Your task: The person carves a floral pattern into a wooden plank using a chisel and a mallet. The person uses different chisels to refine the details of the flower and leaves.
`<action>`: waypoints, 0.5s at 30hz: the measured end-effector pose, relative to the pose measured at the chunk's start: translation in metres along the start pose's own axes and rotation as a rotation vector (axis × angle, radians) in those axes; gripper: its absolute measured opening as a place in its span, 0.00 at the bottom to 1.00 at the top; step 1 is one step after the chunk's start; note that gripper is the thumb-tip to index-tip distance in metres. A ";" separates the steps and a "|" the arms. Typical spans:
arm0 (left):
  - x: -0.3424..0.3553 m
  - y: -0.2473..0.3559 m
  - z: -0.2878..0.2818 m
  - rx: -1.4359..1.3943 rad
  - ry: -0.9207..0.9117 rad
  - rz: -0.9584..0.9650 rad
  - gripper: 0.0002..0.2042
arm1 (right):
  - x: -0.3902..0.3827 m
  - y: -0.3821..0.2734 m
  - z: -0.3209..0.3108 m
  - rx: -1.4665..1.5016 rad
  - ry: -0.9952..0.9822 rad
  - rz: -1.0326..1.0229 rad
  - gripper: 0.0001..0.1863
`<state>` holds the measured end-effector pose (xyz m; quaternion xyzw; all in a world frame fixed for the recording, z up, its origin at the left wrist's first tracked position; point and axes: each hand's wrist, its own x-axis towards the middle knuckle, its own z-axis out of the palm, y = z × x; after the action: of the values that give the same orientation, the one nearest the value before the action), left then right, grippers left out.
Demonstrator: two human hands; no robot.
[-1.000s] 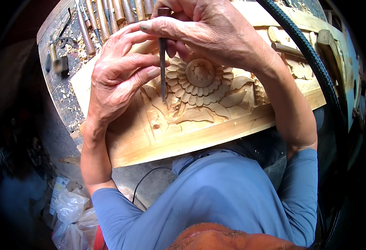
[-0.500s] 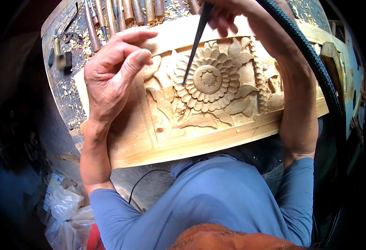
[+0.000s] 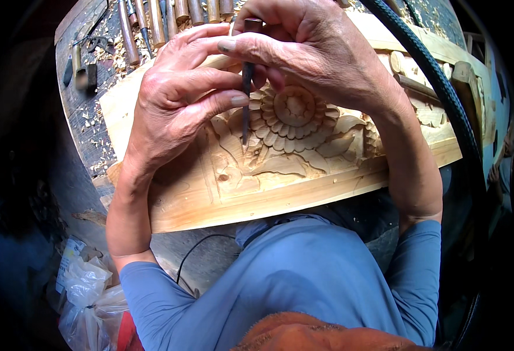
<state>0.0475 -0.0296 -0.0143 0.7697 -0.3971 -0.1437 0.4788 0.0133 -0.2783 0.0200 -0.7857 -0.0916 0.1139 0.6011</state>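
A carved wooden panel (image 3: 280, 216) lies across the bench in front of me, with a layered flower and leaves cut in relief. Above it my right hand (image 3: 303, 50) is closed around the upper part of a wood-carving chisel (image 3: 246, 126). The fingers of my left hand (image 3: 181, 96) pinch the dark blade lower down, thumb against its side. The chisel stands nearly upright, its tip at the carving left of and below the flower (image 3: 294, 108). My hands hide much of the chisel's handle and the flower's upper left.
Several wooden-handled chisels (image 3: 155, 26) lie in a row at the far left among shavings. A hammer (image 3: 85, 76) rests left of them. Wooden pieces (image 3: 418, 86) lie on the panel's right side. A thick braided hose (image 3: 438, 76) arcs past my right arm. Plastic bags (image 3: 87, 292) sit lower left.
My right hand has come down and left with the chisel, whose tip moved from the petals to below left of the flower. The left hand has moved right and now grips the blade.
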 end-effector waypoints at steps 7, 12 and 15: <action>0.001 -0.002 -0.003 0.072 -0.022 0.045 0.12 | 0.002 0.007 0.005 -0.218 0.069 -0.083 0.14; 0.002 0.000 -0.002 0.078 0.000 0.062 0.13 | 0.006 0.024 0.014 -0.099 0.055 -0.122 0.16; 0.002 0.001 -0.002 0.076 0.014 0.057 0.13 | 0.001 0.008 0.010 -0.205 0.071 -0.123 0.16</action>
<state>0.0497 -0.0305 -0.0121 0.7765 -0.4209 -0.1095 0.4559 0.0118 -0.2709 0.0096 -0.8394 -0.1294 0.0388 0.5264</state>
